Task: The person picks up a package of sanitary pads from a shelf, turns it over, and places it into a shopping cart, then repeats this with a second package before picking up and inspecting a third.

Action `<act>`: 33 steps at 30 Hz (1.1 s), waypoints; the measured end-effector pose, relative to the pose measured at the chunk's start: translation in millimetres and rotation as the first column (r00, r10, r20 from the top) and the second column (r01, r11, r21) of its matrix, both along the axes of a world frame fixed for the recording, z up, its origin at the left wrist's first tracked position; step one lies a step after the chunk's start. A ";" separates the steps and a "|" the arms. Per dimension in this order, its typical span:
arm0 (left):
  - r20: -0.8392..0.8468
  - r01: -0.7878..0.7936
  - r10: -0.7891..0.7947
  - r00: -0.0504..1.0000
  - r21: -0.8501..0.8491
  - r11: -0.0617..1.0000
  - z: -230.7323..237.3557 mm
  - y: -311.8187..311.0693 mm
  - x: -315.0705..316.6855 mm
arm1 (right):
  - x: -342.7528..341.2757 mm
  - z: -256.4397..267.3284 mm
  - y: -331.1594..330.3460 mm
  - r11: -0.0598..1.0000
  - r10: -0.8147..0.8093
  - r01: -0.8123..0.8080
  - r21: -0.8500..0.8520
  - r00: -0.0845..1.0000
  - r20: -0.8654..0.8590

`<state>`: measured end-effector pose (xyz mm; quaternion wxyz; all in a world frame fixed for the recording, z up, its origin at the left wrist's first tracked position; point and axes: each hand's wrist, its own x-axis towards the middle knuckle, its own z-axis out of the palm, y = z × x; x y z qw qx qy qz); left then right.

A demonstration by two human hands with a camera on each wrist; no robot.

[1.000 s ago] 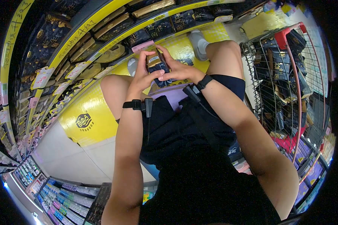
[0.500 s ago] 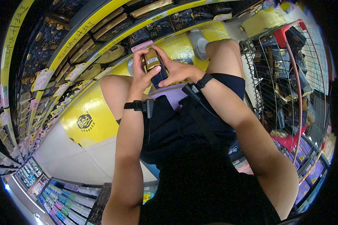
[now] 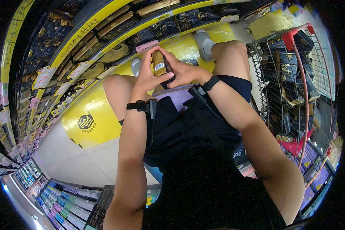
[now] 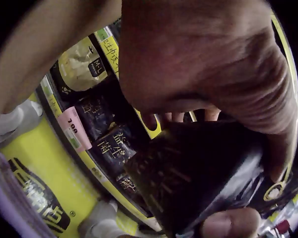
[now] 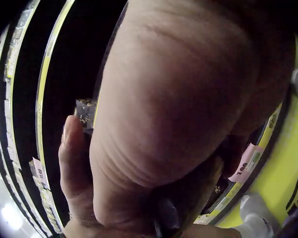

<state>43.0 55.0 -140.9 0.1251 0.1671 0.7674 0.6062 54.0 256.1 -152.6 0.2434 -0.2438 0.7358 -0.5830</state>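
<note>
Both hands hold a small black-and-gold pack of sanitary pads (image 3: 158,66) between the knees, its gold barcode side turned up toward the head. The left hand (image 3: 145,78) grips its left side, thumb laid across the near end. On the other side the right hand (image 3: 183,72) grips it, thumb near the lower corner and fingertips toward the far end. In the left wrist view the dark glossy face of the pack (image 4: 193,173) shows under the left hand (image 4: 203,64). The heel of the right hand (image 5: 174,99) hides most of the pack in the right wrist view.
Shelves with yellow edge strips (image 3: 71,48) curve along the left and front, stocked with similar black packs (image 3: 163,28). A pink price tag (image 3: 146,46) sits just beyond the hands. At right stands a wire cart (image 3: 308,88) loaded with black packs. Yellow floor mat (image 3: 99,115) lies below.
The pack has been turned in the hands, so its gold barcode side now shows as a longer, narrower strip. The left thumb has slid to the near end; the arms barely moved.
</note>
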 end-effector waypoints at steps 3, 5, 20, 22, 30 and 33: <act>-0.019 -0.016 0.017 1.000 0.050 0.999 -1.5 0.5 -2.2 | 1.9 -2.0 -4.7 0.993 -0.011 0.013 -0.118 1.000 0.014; -0.020 -0.033 0.035 0.999 0.120 0.992 -4.4 0.4 -4.7 | 2.1 -2.9 -7.0 0.986 -0.028 0.026 -0.162 1.000 -0.011; 0.006 -0.140 0.144 0.990 0.274 0.951 15.4 6.5 -1.0 | 0.1 14.0 -3.2 0.995 -0.034 0.034 -0.093 0.999 -0.001; 0.030 -0.161 0.160 0.987 0.346 0.924 22.5 11.1 0.3 | -0.2 18.3 -2.4 0.996 -0.045 0.047 -0.079 0.998 0.032; 0.026 -0.181 0.182 0.983 0.310 0.933 12.0 7.7 -0.9 | -0.2 4.0 -4.8 0.995 -0.071 0.073 -0.062 0.997 0.023; -0.043 -0.142 0.158 0.987 0.251 0.957 5.9 6.6 -1.9 | 0.7 -6.2 -4.4 0.999 -0.050 0.050 -0.015 0.999 0.000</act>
